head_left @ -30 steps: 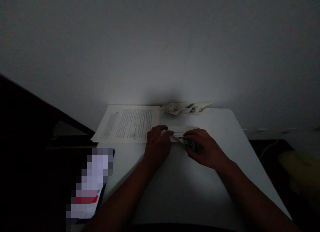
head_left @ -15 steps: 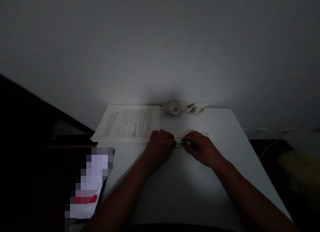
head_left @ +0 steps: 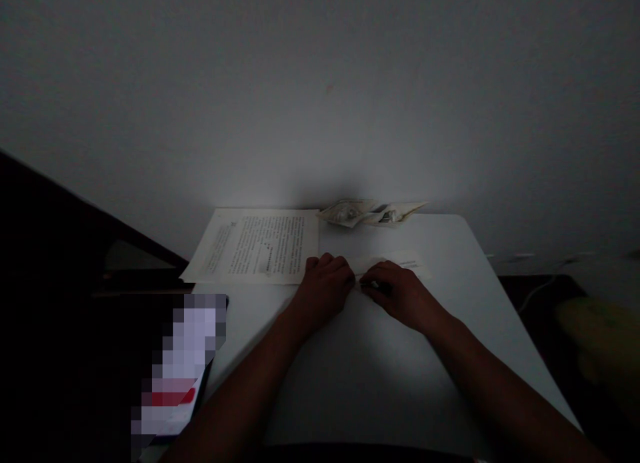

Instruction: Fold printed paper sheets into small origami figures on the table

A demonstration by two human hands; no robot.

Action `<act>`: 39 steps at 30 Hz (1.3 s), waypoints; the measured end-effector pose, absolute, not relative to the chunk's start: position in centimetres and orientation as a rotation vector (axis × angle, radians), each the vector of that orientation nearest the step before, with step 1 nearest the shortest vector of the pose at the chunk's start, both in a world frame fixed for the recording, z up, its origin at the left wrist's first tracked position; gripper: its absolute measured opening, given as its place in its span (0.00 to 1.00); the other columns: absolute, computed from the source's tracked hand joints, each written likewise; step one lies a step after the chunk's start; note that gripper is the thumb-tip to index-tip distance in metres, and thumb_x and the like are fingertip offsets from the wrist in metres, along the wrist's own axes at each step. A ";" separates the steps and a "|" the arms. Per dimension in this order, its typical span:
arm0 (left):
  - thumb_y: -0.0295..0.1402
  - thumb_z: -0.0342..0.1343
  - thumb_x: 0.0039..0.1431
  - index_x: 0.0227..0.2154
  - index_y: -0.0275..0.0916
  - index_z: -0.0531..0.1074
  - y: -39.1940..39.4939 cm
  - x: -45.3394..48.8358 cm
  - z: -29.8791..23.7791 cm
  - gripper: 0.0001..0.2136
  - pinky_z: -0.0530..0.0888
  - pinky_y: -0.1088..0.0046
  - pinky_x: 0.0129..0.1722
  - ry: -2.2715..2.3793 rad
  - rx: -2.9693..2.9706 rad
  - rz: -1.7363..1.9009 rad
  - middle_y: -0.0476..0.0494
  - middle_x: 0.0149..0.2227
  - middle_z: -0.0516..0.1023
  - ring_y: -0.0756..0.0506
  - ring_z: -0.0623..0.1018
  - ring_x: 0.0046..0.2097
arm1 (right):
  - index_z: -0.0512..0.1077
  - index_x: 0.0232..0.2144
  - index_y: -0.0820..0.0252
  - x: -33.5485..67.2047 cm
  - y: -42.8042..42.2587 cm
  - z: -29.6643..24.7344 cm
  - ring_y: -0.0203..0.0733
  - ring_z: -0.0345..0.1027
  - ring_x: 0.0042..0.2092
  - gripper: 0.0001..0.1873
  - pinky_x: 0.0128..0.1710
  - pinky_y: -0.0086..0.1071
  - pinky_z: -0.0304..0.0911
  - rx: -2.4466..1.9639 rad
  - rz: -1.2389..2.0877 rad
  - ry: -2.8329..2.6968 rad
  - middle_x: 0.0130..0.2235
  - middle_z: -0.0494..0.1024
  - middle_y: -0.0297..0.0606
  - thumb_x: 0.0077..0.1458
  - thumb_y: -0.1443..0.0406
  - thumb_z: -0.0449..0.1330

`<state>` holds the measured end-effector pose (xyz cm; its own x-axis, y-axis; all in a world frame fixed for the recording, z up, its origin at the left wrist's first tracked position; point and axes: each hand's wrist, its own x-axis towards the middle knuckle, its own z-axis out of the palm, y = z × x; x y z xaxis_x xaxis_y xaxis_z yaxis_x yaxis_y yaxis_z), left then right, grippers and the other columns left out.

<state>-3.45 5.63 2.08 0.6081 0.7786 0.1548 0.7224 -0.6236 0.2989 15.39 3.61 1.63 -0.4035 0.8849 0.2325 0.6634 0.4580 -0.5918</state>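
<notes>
A pale sheet of paper (head_left: 414, 262) with some print lies under and between my hands in the middle of the table. My left hand (head_left: 327, 283) is closed on the paper's near edge, knuckles up. Close beside it, my right hand (head_left: 393, 286) pinches the same edge between thumb and fingers. The fingertips nearly meet, and they hide most of the fold there. Behind my hands, two folded paper boats (head_left: 345, 214) stand side by side against the wall.
Printed sheets (head_left: 255, 243) lie at the table's back left. A phone (head_left: 187, 370) with a lit, blurred screen rests at the left edge, by my left forearm. The white table (head_left: 480, 303) meets a grey wall (head_left: 320, 116). A yellowish object (head_left: 597, 336) is beyond the right edge.
My hands have drawn slightly closer together along the paper's near edge. My left hand has shifted a little to the right. The boats, printed sheets and phone stay in place.
</notes>
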 end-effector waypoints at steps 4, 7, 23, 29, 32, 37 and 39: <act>0.29 0.48 0.61 0.32 0.38 0.70 5.9 -3.1 2.1 0.07 0.61 0.63 0.40 1.255 2.653 0.383 0.44 0.38 0.74 0.43 0.69 0.42 | 0.73 0.33 0.57 15.4 3.7 1.7 0.41 0.69 0.36 0.05 0.38 0.36 0.65 -1.317 0.570 -2.196 0.33 0.77 0.37 0.52 0.69 0.59; 0.29 0.49 0.60 0.32 0.38 0.70 6.1 -3.0 2.2 0.06 0.61 0.63 0.40 1.258 2.667 0.353 0.43 0.37 0.74 0.42 0.69 0.42 | 0.72 0.33 0.58 15.4 3.7 1.6 0.41 0.68 0.35 0.05 0.37 0.36 0.65 -1.363 0.570 -2.186 0.33 0.76 0.37 0.51 0.69 0.60; 0.32 0.55 0.54 0.34 0.39 0.70 6.6 -2.8 2.4 0.05 0.64 0.59 0.41 1.407 2.520 0.386 0.42 0.39 0.73 0.39 0.70 0.43 | 0.73 0.37 0.57 15.5 3.7 1.6 0.42 0.68 0.36 0.07 0.38 0.38 0.66 -1.307 0.598 -2.197 0.34 0.76 0.38 0.53 0.68 0.59; 0.37 0.58 0.53 0.29 0.40 0.74 6.7 -2.9 2.5 0.07 0.65 0.56 0.42 1.452 2.534 0.348 0.40 0.37 0.71 0.37 0.69 0.44 | 0.74 0.41 0.57 15.5 3.6 1.6 0.44 0.66 0.41 0.11 0.43 0.41 0.65 -1.253 0.575 -2.280 0.37 0.74 0.41 0.56 0.69 0.57; 0.38 0.58 0.54 0.29 0.40 0.76 6.6 -2.9 2.6 0.07 0.64 0.55 0.42 1.485 2.517 0.340 0.40 0.36 0.71 0.36 0.69 0.44 | 0.74 0.43 0.57 15.4 3.6 1.8 0.45 0.66 0.41 0.13 0.43 0.41 0.65 -1.271 0.561 -2.309 0.37 0.74 0.42 0.56 0.69 0.56; 0.39 0.58 0.53 0.29 0.41 0.77 6.4 -2.7 2.7 0.08 0.64 0.55 0.42 1.572 2.491 0.288 0.39 0.36 0.71 0.35 0.69 0.44 | 0.75 0.44 0.55 15.4 3.6 1.9 0.44 0.66 0.40 0.13 0.42 0.40 0.64 -1.284 0.556 -2.345 0.36 0.73 0.41 0.58 0.67 0.55; 0.39 0.58 0.53 0.29 0.40 0.77 6.4 -2.7 2.9 0.08 0.64 0.55 0.42 1.592 2.482 0.251 0.39 0.37 0.72 0.35 0.69 0.44 | 0.75 0.43 0.56 15.4 3.6 2.0 0.44 0.65 0.40 0.13 0.41 0.39 0.64 -1.295 0.545 -2.364 0.35 0.72 0.41 0.58 0.67 0.54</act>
<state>-2.69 6.42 2.89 0.4118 0.9102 0.0434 0.8796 -0.4095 0.2423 15.37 3.62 1.95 -0.4977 0.8545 0.1487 0.7031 0.4978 -0.5077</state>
